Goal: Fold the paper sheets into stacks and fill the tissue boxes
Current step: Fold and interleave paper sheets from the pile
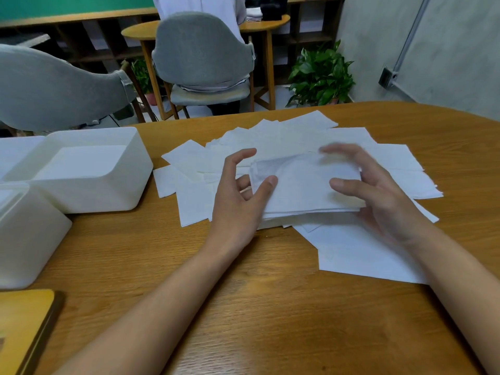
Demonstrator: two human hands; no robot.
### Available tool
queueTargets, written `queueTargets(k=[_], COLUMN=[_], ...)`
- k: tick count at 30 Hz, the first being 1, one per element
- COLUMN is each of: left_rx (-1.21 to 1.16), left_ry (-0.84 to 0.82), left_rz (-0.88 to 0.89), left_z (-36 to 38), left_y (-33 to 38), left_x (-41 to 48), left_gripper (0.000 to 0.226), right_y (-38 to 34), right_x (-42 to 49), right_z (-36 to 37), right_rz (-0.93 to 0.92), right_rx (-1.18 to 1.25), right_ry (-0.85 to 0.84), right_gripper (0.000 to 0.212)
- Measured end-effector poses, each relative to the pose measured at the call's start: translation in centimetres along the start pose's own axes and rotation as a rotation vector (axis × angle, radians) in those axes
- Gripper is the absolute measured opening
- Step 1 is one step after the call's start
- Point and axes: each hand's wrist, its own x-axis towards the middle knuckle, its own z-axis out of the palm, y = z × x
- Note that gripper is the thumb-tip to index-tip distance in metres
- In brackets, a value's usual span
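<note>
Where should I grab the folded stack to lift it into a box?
Pinch its two short ends, coming from left and right, thumbs on top, fingers under. The stack is thin loose layers lying flat on scattered sheets, so end grips should keep it squared.

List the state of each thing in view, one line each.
paper stack, gathered, held by both hands
left hand, pinches the stack's left edge
right hand, grips its right edge, blurred
loose sheets, scattered flat, overlapping
tissue box, lid off, open at top
</note>
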Motion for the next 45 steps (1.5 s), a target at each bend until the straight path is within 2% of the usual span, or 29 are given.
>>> queueTargets(k=[3,6,9,10,12,15,17,20,24,26,28,34,37,42,43,45], left_rx=[0.051,0.212,0.527,0.549,0.55,0.63,0.65,0.644,0.645,0.574,0.489,0.199,0.092,0.036,0.043,0.076], left_ry=[0.006,-0.013,0.025,-0.039,-0.295,-0.645,-0.708,-0.716,-0.654,-0.574,-0.471,-0.298,-0.181,0.014,0.042,0.09], left_rz=[0.037,0.146,0.417,0.498,0.555,0.462,0.429,0.461,0.538,0.541,0.524,0.265,0.151,0.084,0.06,0.009], left_z=[-0.1,0.1,0.5,0.6,1.0,1.3,1.3,1.4,1.7,1.7,1.7,1.2,0.9,-0.2,-0.4,-0.7], left_y=[-0.2,-0.6,-0.8,-0.8,-0.8,-1.1,-1.2,-1.3,-1.2,-0.9,-0.5,0.5,0.9,1.2,1.2,1.1], left_x=[0.0,-0.2,-0.5,-0.6,-1.3,-2.1,-2.1,-2.1,-2.4,-2.5,-2.4,-2.0,-1.5,-0.2,0.0,0.4], left_gripper=[0.048,0.054,0.05,0.041,0.027,0.028,0.028,0.017,0.008,0.002,0.006,0.017,0.02,0.013,0.011,0.011], right_y=[0.4,0.5,0.6,0.7,0.7,0.7,0.7,0.7,0.7,0.7,0.7,0.0,-0.4,0.1,0.1,0.1], right_x=[0.0,0.0,0.2,0.2,0.3,0.3,0.3,0.3,0.3,0.3,0.3,0.0,-0.2,-0.2,-0.3,-0.2], right_z=[0.0,0.0,-0.3,-0.3,-0.4,-0.2,-0.1,-0.1,-0.1,-0.2,-0.2,0.2,0.1,-0.3,-0.2,0.1], right_rz=[0.034,0.047,0.021,0.016,0.004,-0.003,0.005,0.017,0.019,0.017,0.006,0.031,0.112,0.276,0.26,0.207], right_rx=[-0.084,-0.169,-0.214,-0.215,-0.214,-0.217,-0.224,-0.222,-0.223,-0.215,-0.2,-0.087,-0.08,0.295,0.341,0.386], right_ry=[-0.034,0.048,0.151,0.178,0.2,0.191,0.192,0.192,0.164,0.141,0.13,0.119,0.103,0.024,0.028,0.065], right_gripper=[0.019,0.023,0.026,0.027,0.028,0.029,0.029,0.029,0.029,0.029,0.029,0.029,0.047,0.08,0.082,0.072])
